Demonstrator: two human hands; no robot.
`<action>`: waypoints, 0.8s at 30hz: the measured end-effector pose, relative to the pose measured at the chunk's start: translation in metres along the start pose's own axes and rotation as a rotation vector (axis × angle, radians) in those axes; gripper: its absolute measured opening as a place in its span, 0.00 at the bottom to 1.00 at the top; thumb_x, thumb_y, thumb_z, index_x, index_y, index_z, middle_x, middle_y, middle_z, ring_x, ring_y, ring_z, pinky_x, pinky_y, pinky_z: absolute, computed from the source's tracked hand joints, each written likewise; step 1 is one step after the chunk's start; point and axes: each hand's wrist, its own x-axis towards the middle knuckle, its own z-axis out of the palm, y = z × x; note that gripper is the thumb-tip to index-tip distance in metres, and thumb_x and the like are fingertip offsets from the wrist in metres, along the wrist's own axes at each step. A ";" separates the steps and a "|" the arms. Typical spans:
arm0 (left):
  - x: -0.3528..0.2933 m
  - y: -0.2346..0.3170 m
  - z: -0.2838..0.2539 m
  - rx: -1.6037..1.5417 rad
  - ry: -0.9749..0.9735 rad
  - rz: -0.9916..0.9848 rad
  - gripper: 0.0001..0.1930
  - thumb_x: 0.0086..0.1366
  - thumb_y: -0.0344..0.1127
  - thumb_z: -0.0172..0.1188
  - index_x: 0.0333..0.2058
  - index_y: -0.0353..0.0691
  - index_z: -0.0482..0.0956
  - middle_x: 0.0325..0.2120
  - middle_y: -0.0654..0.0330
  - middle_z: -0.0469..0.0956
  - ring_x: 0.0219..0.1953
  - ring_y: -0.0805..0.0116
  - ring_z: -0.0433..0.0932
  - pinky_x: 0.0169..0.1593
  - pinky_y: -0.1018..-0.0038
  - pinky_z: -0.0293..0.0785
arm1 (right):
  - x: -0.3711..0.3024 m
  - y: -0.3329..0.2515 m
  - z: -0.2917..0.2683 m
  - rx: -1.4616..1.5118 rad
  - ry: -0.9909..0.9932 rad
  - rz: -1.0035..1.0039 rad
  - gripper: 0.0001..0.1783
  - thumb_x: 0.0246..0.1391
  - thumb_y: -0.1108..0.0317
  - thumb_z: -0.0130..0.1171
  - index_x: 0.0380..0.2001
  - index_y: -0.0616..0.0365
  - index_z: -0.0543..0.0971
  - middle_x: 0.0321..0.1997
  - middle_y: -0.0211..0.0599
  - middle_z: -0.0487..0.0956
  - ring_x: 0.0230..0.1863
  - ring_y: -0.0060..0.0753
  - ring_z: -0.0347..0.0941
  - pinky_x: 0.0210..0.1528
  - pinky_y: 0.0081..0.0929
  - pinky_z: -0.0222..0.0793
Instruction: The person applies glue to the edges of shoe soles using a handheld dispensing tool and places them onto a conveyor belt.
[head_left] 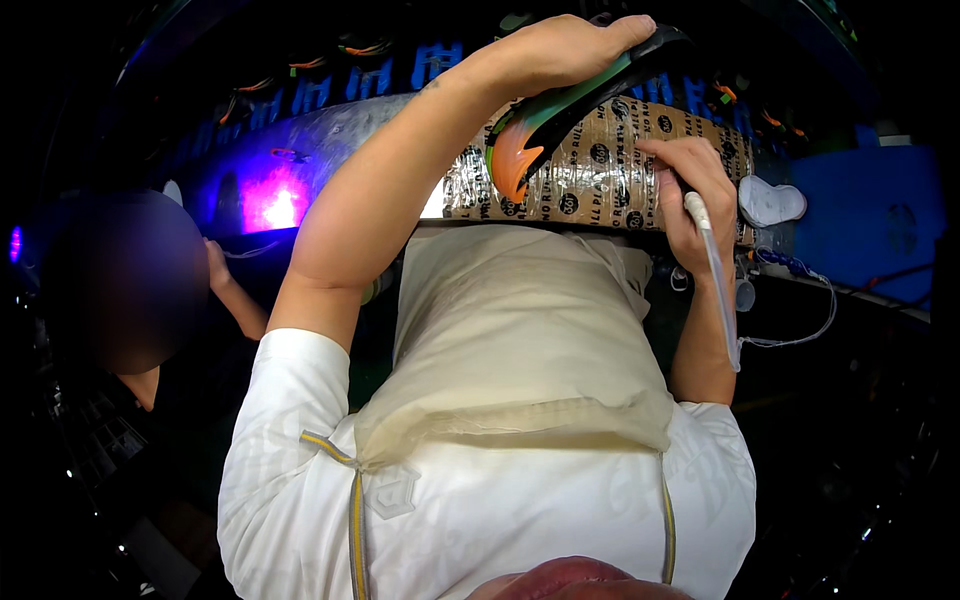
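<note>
My left hand [590,50] reaches up across the bench and is closed on a shoe sole. The sole [520,160] has an orange and green side and a black edge; it is held up at a slant, its orange end low. To the right of it, my right hand [690,185] is bent in a pinch around a slim white tool [697,208]. A translucent tube [720,290] runs from the tool's back end down along my forearm. The tool's front tip is hard to make out beyond my fingers. Tool and sole appear apart.
Printed brown paper under clear film covers the bench [600,190]. A white rounded pad [770,200] lies at its right, beside a blue panel [880,220]. Blue racks [435,65] line the back. At left, a violet light [283,208] glows near another person's hand [217,265].
</note>
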 end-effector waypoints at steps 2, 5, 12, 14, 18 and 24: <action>0.009 -0.011 0.004 0.012 0.027 -0.053 0.49 0.72 0.76 0.37 0.56 0.28 0.80 0.57 0.37 0.79 0.61 0.46 0.77 0.66 0.60 0.67 | -0.004 0.004 -0.003 -0.035 0.052 0.008 0.16 0.55 0.76 0.57 0.46 0.62 0.85 0.33 0.40 0.80 0.35 0.43 0.76 0.45 0.36 0.71; 0.019 -0.035 0.007 0.027 0.056 -0.013 0.48 0.72 0.75 0.36 0.58 0.29 0.80 0.59 0.38 0.78 0.61 0.46 0.77 0.66 0.60 0.68 | -0.010 0.010 -0.008 0.025 -0.007 0.179 0.18 0.61 0.65 0.63 0.51 0.61 0.84 0.33 0.41 0.80 0.33 0.38 0.75 0.41 0.31 0.72; 0.022 -0.044 0.023 -0.367 -0.080 -0.108 0.39 0.74 0.68 0.48 0.52 0.31 0.84 0.43 0.42 0.84 0.45 0.55 0.85 0.51 0.65 0.80 | -0.007 0.012 -0.016 0.409 -0.236 0.037 0.20 0.58 0.61 0.71 0.51 0.58 0.86 0.35 0.36 0.81 0.35 0.31 0.76 0.36 0.27 0.70; 0.018 -0.037 0.023 -0.414 -0.162 -0.125 0.37 0.75 0.66 0.48 0.54 0.32 0.83 0.44 0.43 0.84 0.45 0.58 0.86 0.50 0.66 0.82 | -0.003 0.003 -0.004 0.417 -0.288 -0.021 0.21 0.54 0.62 0.73 0.51 0.56 0.87 0.36 0.35 0.81 0.36 0.32 0.76 0.36 0.27 0.71; 0.010 -0.026 0.022 -0.419 -0.226 -0.136 0.37 0.75 0.66 0.50 0.55 0.32 0.81 0.44 0.43 0.84 0.45 0.62 0.87 0.48 0.69 0.85 | 0.010 -0.009 0.017 0.156 -0.439 -0.207 0.22 0.50 0.66 0.74 0.51 0.55 0.87 0.35 0.32 0.80 0.37 0.36 0.75 0.42 0.32 0.71; 0.011 -0.029 0.019 -0.422 -0.314 -0.125 0.36 0.75 0.66 0.50 0.56 0.36 0.82 0.46 0.47 0.84 0.44 0.65 0.87 0.46 0.70 0.86 | 0.016 -0.001 -0.001 0.250 -0.421 -0.217 0.21 0.51 0.67 0.72 0.51 0.52 0.87 0.34 0.30 0.79 0.38 0.37 0.73 0.42 0.35 0.70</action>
